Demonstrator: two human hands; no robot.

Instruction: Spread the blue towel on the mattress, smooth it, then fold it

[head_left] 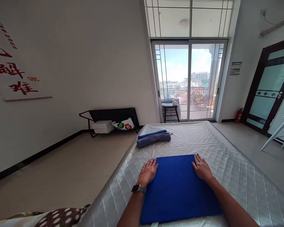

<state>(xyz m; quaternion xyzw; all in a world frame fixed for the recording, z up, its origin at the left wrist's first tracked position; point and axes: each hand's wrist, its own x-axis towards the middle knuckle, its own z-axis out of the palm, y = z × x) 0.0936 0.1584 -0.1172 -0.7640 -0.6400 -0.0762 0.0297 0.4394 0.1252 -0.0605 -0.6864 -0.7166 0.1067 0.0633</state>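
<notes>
A blue cloth (177,189), flat and roughly rectangular, lies on a silver quilted mattress (239,167). My left hand (148,171) rests palm down at its far left corner, fingers slightly spread, with a watch on the wrist. At the far right corner my right hand (202,168) lies flat, its fingers extended over the cloth's edge. Neither hand grips anything. Beyond the cloth, toward the mattress's far left, are a rolled grey-blue towel (153,140) and a rolled blue one (151,134) side by side.
A black bench frame (113,115) with white boxes (103,126) and a bag (124,125) stands by the left wall. Spotted brown fabric (61,217) is at the bottom left. A white stool (276,134) stands at the right.
</notes>
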